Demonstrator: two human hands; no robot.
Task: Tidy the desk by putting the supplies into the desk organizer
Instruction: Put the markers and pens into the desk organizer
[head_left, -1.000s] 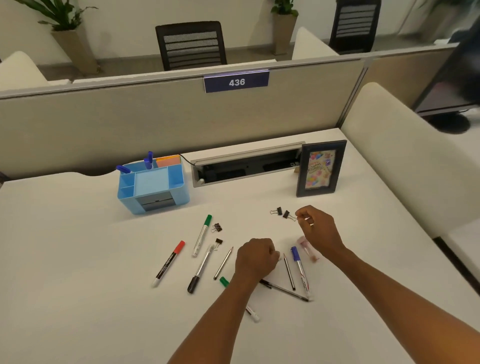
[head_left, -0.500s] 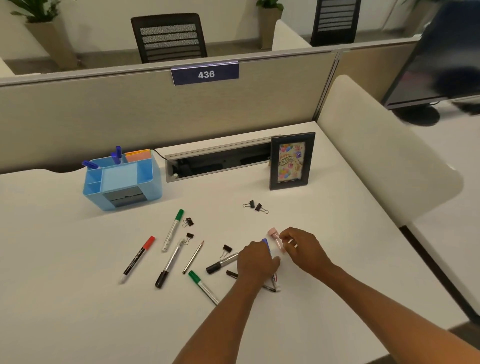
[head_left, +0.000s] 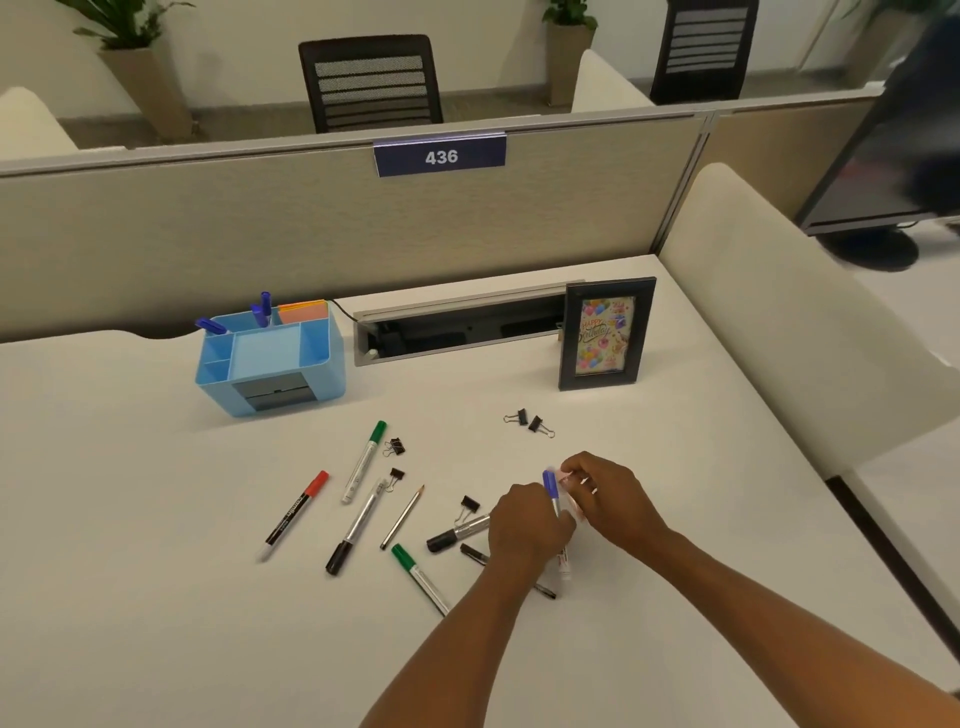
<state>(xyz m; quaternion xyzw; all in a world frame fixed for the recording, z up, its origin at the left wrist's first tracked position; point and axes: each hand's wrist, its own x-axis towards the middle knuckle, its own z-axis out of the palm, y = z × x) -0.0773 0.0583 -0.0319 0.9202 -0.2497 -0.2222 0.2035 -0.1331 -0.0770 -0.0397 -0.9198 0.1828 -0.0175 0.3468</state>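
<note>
Tabletop (head_left: 156, 597) carries all. Desk organizer (head_left: 270, 358) sits far-left of both hands, well apart; left hand nearer. Left hand (head_left: 527, 527) curled round blue-capped marker (head_left: 551, 488), long axis running near-to-far, cap away. Right hand (head_left: 605, 496) pinching small pink item (head_left: 563, 475) just beside cap. Hands close together.

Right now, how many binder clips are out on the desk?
5: a pair in front of the picture frame, one beside the upper green marker, one at the black marker's tail, one left of the left hand. The hands may hide more.
</note>
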